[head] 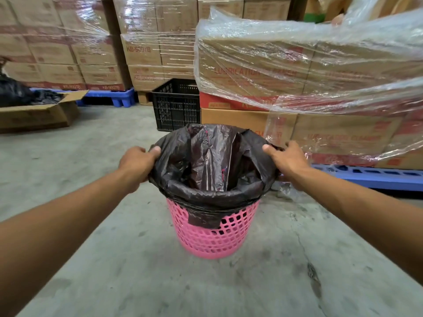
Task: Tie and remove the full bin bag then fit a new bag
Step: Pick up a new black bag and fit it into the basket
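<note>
Arms (57,213): both reach forward and down from the bottom corners toward the bin, bare to the wrist.
Left hand (137,164): fingers curled round the bag's left edge, thumb on top, pinching the film at the rim.
Right hand (288,161): thumb laid over the bag's right edge and fingers down the outer side, gripping it the same way.
Bag (212,161): black and thin, sitting in the bin with loose folds inside and no load that I can see. The near edge is folded over the rim and the far edge stands up unfolded.
Bin (212,236): pink lattice basket, upright on the concrete floor (137,282), just in front of a black crate (176,104).
Stage: likely fitting the new bag, with the rim only partly covered.
Risk, tearing: pulling outward with both hands could split the thin film on the rim.
Risk, tipping: the bin looks light, and an uneven pull from one side could tilt or slide it.
Risk, slipping: the far edge could drop inside if let go before it is folded over.
Risk, snagging: loose wrap (283,188) lies just beside the right hand and could get caught under the bag's edge.
</note>
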Motion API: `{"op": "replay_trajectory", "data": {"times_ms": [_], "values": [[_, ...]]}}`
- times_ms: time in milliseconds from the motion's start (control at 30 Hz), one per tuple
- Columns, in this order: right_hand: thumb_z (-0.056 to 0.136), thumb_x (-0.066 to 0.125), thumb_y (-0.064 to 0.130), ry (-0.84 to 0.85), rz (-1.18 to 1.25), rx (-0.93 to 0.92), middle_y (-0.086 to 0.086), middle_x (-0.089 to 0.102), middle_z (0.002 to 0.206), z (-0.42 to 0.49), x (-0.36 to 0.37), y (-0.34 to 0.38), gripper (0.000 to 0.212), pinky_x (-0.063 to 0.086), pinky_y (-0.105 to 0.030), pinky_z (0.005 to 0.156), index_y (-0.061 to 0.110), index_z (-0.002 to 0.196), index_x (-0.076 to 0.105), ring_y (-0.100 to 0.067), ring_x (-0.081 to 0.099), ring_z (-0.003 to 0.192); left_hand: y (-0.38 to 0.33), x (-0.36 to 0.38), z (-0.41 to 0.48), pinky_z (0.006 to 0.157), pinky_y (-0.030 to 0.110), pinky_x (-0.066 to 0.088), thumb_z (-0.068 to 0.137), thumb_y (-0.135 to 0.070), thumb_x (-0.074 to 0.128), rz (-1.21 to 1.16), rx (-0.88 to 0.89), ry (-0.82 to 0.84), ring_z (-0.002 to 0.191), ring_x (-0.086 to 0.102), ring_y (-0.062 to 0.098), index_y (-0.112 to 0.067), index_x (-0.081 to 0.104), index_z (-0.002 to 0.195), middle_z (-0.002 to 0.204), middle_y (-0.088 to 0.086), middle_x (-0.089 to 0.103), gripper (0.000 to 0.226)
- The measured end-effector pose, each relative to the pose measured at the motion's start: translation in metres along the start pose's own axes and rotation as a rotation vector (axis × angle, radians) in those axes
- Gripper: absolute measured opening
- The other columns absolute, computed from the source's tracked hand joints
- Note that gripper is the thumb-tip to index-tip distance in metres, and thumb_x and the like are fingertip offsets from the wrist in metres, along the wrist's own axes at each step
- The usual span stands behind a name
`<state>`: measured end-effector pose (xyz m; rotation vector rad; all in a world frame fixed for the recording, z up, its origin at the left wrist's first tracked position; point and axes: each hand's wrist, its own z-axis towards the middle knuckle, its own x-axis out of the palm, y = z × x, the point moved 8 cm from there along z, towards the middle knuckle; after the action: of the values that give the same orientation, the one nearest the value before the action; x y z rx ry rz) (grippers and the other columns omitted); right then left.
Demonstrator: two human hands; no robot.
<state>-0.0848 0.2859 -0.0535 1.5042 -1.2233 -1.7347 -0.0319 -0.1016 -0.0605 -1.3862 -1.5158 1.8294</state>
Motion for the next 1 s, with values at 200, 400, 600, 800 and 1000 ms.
{"op": "replay_trajectory", "data": {"times_ms": [200,400,600,800,1000], "values": [[0.084,0.067,0.045,-0.153,0.009,0.024,-0.011,0.066,0.072,0.019,-0.007,-0.011,0.040,0.044,-0.033,0.061,0.014,0.059,0.060,-0.030,0.060,0.073,-0.017,-0.020,0.005,0.067,0.034,0.039,0.094,-0.042,0.047,0.502,0.250,-0.277,0.080,0.059,0.042,-0.006,0.064,0.070,0.086,0.027,0.069,0.046],[0.085,0.065,0.043,-0.242,0.146,0.070,-0.018,0.063,0.071,0.027,-0.010,-0.033,0.049,0.047,-0.042,0.069,0.013,0.049,0.053,-0.029,0.055,0.069,-0.003,-0.016,0.009,0.071,0.039,0.039,0.099,-0.037,0.041,0.493,0.246,-0.230,0.088,0.058,0.046,-0.001,0.060,0.073,0.097,0.035,0.065,0.049],[0.090,0.062,0.023,-0.195,0.027,0.110,-0.012,0.050,0.064,0.031,-0.001,-0.051,0.044,0.034,-0.036,0.066,0.010,0.050,0.048,-0.025,0.041,0.069,0.017,0.008,0.010,0.063,0.036,0.044,0.082,-0.001,0.051,0.599,0.222,-0.067,0.078,0.063,0.042,-0.006,0.057,0.068,0.087,0.028,0.069,0.016],[0.096,0.042,0.006,-0.049,-0.197,0.046,-0.025,0.058,0.099,0.032,0.023,-0.056,0.020,0.041,-0.043,0.078,0.004,0.081,0.054,-0.029,0.046,0.086,0.036,0.030,0.017,0.068,0.034,0.040,0.091,-0.019,0.052,0.582,0.218,0.012,0.089,0.060,0.039,-0.016,0.052,0.078,0.103,0.023,0.068,0.013],[0.099,0.042,0.010,-0.029,-0.286,0.025,-0.029,0.062,0.116,0.024,0.030,-0.059,0.018,0.046,-0.050,0.093,0.000,0.096,0.056,-0.039,0.056,0.102,0.056,0.038,0.021,0.075,0.038,0.044,0.093,-0.018,0.054,0.613,0.103,0.081,0.099,0.060,0.042,-0.006,0.058,0.089,0.110,0.025,0.066,0.014]]}}
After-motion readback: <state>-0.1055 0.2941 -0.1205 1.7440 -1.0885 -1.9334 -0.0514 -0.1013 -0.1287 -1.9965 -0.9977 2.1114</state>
